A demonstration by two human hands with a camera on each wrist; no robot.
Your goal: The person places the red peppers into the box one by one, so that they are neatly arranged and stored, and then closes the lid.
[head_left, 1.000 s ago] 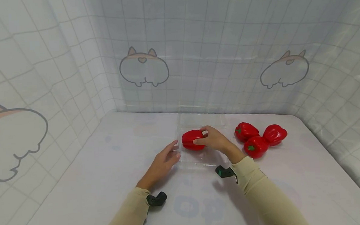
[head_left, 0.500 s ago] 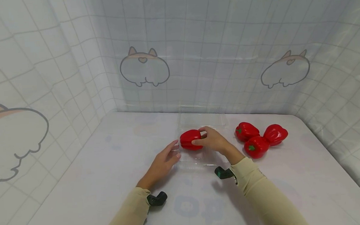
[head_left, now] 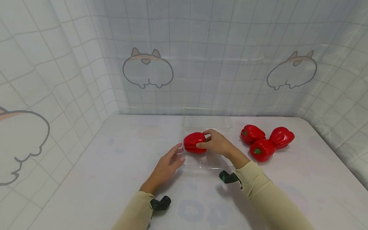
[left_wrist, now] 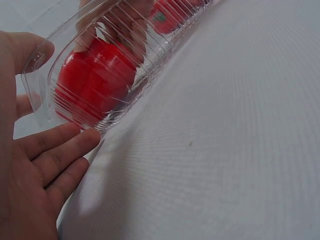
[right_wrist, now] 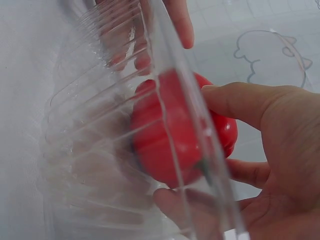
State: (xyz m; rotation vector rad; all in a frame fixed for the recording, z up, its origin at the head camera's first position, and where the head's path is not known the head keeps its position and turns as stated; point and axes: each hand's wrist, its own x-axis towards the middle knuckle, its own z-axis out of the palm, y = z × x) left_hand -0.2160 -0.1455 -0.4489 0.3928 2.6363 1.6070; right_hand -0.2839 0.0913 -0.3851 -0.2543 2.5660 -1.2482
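Note:
My right hand (head_left: 218,143) holds a red bell pepper (head_left: 194,143) by its stem end, low inside a clear plastic clamshell container (head_left: 199,164). In the right wrist view, the thumb lies on the pepper (right_wrist: 167,130) behind the see-through wall. My left hand (head_left: 165,167) is at the container's left side, fingers extended. The left wrist view has its thumb right at the rim of the container (left_wrist: 150,75) and its other fingers along the outer wall. The container's lid (head_left: 207,121) stands open toward the back.
Three more red bell peppers lie grouped right of the container: one at the back (head_left: 252,134), one in front (head_left: 262,150) and one farther right (head_left: 281,137). They rest on a white-covered table (head_left: 113,188). A gridded curtain (head_left: 215,57) encloses the back and sides.
The right hand has shifted slightly left with the bell pepper, bringing it nearer the container's left wall. The left hand has stayed in place.

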